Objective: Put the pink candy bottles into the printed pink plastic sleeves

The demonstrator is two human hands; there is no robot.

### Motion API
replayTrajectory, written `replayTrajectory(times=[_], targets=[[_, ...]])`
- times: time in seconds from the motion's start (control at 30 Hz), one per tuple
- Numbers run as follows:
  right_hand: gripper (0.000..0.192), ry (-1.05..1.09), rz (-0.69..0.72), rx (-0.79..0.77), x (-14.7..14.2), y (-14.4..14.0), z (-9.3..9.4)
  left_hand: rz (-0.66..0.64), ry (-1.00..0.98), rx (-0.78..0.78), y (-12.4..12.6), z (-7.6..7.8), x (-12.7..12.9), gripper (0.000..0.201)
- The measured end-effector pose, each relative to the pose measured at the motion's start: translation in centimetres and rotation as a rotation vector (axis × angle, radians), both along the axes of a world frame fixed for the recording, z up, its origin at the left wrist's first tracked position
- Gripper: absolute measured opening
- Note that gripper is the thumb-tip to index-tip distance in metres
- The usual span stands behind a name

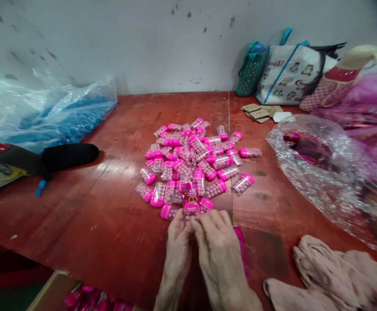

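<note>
Between my two hands is a small clear candy container with a pink label (191, 195) on its far end and pink balls inside. My left hand (179, 235) pinches its near left side. My right hand (216, 237) has its fingers closed at the container's near end, and they hide part of it. Just beyond lies a loose pile of similar clear containers with pink caps (183, 166). Under my right hand's outer edge a flat magenta piece (241, 246) with a swirl print lies on the red table (123, 242).
Clear plastic bags with blue contents (74, 114) lie at the left, near a black bottle-like object (70, 156). To the right are an open clear bag (282, 155), a pinkish cloth (334, 268), cardboard pieces (259, 113) and a printed bag (288, 80). Below the front edge, a box (47, 291) holds magenta packets.
</note>
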State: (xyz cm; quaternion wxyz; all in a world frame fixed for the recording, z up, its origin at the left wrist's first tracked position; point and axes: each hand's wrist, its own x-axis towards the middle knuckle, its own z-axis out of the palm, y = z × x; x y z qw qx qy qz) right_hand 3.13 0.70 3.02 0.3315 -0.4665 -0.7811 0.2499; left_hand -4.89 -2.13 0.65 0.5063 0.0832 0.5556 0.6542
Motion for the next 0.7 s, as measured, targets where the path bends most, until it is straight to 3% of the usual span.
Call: replayTrajectory(times=[0.1,0.23,0.33,0.53,0.7], targets=[[0.02,0.178,-0.114,-0.175,1.1,0.8,0.2,-0.133,-0.086,0.121,0.5,0.7,0.4,0.015],[0.019,0.424,-0.114,-0.413,2.0,1.3,0.2,-0.225,-0.136,0.122,0.6,1.7,0.7,0.012],[0.021,0.412,-0.087,-0.322,2.4,1.1,-0.2,-0.25,-0.184,0.1,0.4,1.9,0.8,0.007],[0.025,0.172,-0.007,0.068,3.4,0.8,-0.6,-0.244,-0.258,0.081,0.5,2.1,1.3,0.004],[0.029,-0.095,0.052,0.162,4.2,1.3,-0.4,-0.254,-0.27,0.07,0.8,1.8,1.9,0.004]])
